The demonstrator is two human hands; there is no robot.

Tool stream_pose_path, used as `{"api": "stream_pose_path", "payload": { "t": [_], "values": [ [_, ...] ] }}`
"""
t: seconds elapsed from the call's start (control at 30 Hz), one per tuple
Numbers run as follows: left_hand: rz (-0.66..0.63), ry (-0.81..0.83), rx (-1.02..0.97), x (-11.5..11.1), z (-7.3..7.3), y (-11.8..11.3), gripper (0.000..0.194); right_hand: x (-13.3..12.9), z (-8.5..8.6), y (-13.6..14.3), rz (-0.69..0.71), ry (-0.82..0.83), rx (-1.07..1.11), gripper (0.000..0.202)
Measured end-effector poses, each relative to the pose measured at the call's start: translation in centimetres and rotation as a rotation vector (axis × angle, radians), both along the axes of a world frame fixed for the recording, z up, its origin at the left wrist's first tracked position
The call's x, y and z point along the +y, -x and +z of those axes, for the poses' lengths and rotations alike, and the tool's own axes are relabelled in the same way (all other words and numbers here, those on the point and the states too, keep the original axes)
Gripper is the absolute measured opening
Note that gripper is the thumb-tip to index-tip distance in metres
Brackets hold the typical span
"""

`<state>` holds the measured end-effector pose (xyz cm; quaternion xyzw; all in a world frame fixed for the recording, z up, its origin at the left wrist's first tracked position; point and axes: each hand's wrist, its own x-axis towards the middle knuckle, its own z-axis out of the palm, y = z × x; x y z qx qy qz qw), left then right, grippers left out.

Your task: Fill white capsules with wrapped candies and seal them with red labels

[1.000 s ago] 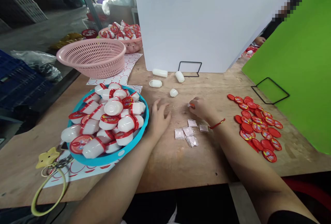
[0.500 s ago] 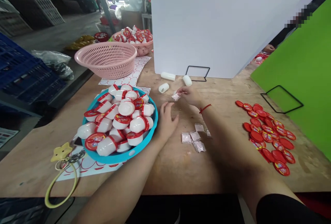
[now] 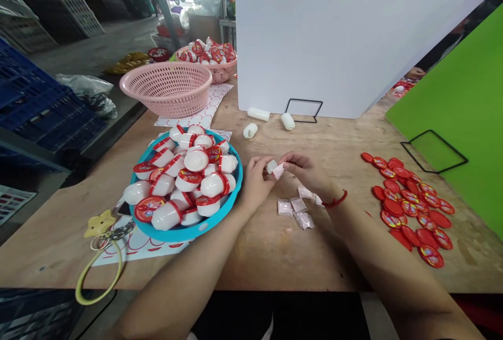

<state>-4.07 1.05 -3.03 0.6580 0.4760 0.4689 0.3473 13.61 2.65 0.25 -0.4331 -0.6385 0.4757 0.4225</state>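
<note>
My left hand (image 3: 257,182) is closed on a small whitish piece (image 3: 271,165), just right of the blue basin; fingers partly hide it, so its full shape is unclear. Pinched in my right hand (image 3: 304,172) is a small pink-white sachet (image 3: 279,172), which meets or overlaps the whitish piece. Several similar sachets (image 3: 298,205) lie on the wood below my hands. Beyond my fingers rest three white plastic tubes (image 3: 258,114), one with its open end toward me.
At left stands a blue basin (image 3: 135,219) heaped with white capsules (image 3: 196,160) with red lids. Behind it is a pink basket (image 3: 167,94). Loose red lids (image 3: 393,207) spread at right. White (image 3: 314,36) and green (image 3: 463,83) panels border the wooden table. A yellow key ring (image 3: 80,287) lies near the front.
My right hand has brought the sachet back toward me, beside my left hand. The left fingers, apart before, have closed round the small whitish piece.
</note>
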Motion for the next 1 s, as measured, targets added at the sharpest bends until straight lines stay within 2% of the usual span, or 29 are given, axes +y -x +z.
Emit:
{"api": "stream_pose_path", "payload": {
  "t": [0.07,0.13,0.2,0.4,0.53,0.67,0.83,0.93,1.0],
  "values": [
    [-0.074,0.072,-0.099,-0.3,0.4,-0.2,0.042,-1.4,0.0,0.1,-0.107,-0.005,0.093,0.035],
    [-0.154,0.17,-0.23,-0.6,0.5,-0.5,0.045,-2.2,0.0,0.0,-0.283,-0.057,0.138,0.036],
    [-0.212,0.262,-0.339,-0.8,0.5,-0.7,0.047,-2.5,-0.1,-0.3,-0.374,-0.109,0.118,0.034],
    [-0.279,0.367,-0.51,-1.0,0.9,-0.7,0.055,-3.0,-0.3,-0.8,-0.298,-0.135,-0.077,0.023],
    [-0.331,0.472,-0.558,-1.5,1.5,-0.7,0.053,-3.7,-0.2,-0.3,-0.35,-0.42,-0.37,0.016],
    [-0.295,0.575,-0.651,-1.9,1.4,-1.0,0.042,-4.2,0.0,0.2,-0.355,-0.601,-0.471,0.017],
    [-0.21,0.542,-0.63,-1.9,1.0,-1.0,0.04,-4.8,0.1,1.0,-0.351,-0.574,-0.486,0.013],
    [-0.158,0.512,-0.667,-1.8,1.5,-0.5,0.036,-5.2,0.2,1.5,-0.326,-0.558,-0.465,0.013],
    [-0.124,0.499,-0.692,-1.8,1.8,-0.2,0.034,-5.4,0.3,1.7,-0.281,-0.57,-0.498,0.02]
  ]
}}
